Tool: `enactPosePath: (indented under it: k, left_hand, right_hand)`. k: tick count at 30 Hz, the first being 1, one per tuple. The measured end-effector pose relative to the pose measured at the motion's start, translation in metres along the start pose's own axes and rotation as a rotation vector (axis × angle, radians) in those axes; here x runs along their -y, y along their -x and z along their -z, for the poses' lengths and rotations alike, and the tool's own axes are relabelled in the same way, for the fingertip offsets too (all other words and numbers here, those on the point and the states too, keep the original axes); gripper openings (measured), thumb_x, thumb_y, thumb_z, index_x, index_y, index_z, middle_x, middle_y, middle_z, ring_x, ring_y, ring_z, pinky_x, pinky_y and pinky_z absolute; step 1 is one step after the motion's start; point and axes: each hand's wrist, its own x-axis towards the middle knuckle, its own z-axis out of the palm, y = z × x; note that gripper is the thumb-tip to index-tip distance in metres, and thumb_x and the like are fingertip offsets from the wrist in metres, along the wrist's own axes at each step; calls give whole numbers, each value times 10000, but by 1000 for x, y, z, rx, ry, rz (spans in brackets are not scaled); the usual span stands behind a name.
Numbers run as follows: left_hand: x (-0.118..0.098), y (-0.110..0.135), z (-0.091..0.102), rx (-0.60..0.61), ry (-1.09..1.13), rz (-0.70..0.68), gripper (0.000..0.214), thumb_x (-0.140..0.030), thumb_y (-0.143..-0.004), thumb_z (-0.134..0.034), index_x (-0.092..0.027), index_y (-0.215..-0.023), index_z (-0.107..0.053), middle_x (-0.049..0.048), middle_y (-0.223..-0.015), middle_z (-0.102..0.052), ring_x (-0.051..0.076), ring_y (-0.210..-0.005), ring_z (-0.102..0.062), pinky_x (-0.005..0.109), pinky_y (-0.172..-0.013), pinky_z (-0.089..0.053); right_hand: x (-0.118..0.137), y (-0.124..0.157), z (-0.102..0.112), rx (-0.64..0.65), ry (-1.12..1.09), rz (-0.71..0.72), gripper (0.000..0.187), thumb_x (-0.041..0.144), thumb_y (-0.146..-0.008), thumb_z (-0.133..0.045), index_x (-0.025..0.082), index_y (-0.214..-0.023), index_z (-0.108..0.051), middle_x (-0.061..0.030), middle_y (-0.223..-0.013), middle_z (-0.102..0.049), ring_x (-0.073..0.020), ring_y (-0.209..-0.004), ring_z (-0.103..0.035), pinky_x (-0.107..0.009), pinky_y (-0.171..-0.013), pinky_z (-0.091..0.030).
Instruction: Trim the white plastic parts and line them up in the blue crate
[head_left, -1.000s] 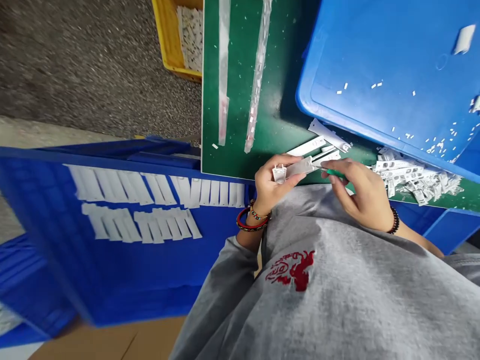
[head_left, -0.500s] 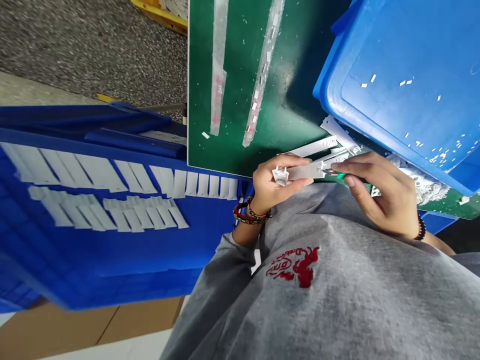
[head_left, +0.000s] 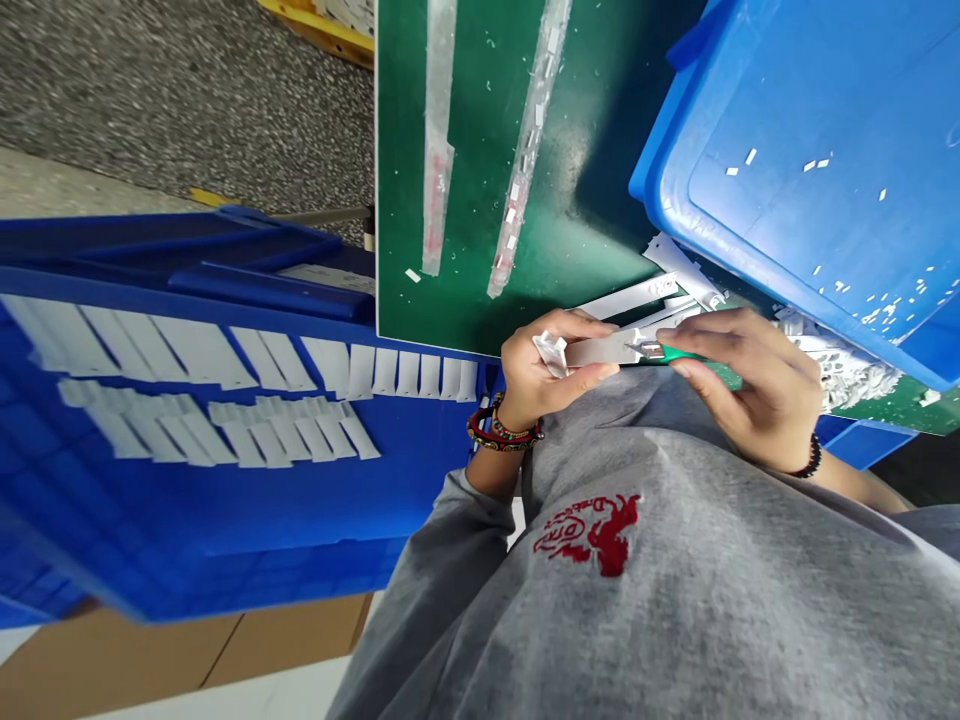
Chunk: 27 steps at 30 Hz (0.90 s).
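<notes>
My left hand (head_left: 544, 378) is closed around a long white plastic part (head_left: 592, 350), held level just above my grey sweatshirt at the green table's (head_left: 465, 300) near edge. My right hand (head_left: 750, 385) grips a green-handled knife (head_left: 675, 353) whose metal tip rests against the right end of that part. More white plastic parts (head_left: 645, 293) lie on the table right behind my hands.
A blue crate (head_left: 810, 150) speckled with white shavings stands on the table at the right, with a heap of white scraps (head_left: 847, 360) under its edge. At the left a blue bin (head_left: 225, 480) holds rows of white parts (head_left: 247, 370). A yellow bin (head_left: 315, 20) sits beyond.
The view shifted left a second ago, then steadied. The green knife has slid further out of my right hand and its tip now meets the white part; my left hand tilted the part slightly.
</notes>
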Motion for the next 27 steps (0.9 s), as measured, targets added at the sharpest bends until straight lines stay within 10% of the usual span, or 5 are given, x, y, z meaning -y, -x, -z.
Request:
enactPosePath:
  k: [7, 21, 27]
  left_hand:
    - [5, 0, 2, 36, 54, -105, 277, -378, -731, -835, -216, -941, -755, 36, -798, -749, 170, -749, -709, 275, -646, -580]
    - [9, 1, 1, 44, 12, -115, 278, -372, -751, -820, -221, -973, -749, 49, -849, -762, 172, -780, -714, 277, -651, -573]
    - [10, 2, 1, 49, 20, -147, 266, -352, -768, -812, -247, -1002, -743, 37, -875, -770, 166, -789, -718, 274, -663, -584]
  right_hand:
    - [-8, -3, 3, -231, 149, 94, 285, 100, -864, -715, 209, -1127, -719, -51, -960, -750, -198, -872, -716, -344, -754, -594]
    - [6, 1, -1, -52, 196, 8, 275, 178, -988, -535, 236, -1227, -658, -65, -1001, -728, -209, -878, -710, -342, -758, -597]
    - [10, -5, 6, 11, 219, -7, 248, 243, -1028, -421, 184, -991, -659, -60, -827, -700, -175, -675, -672, -303, -587, -498]
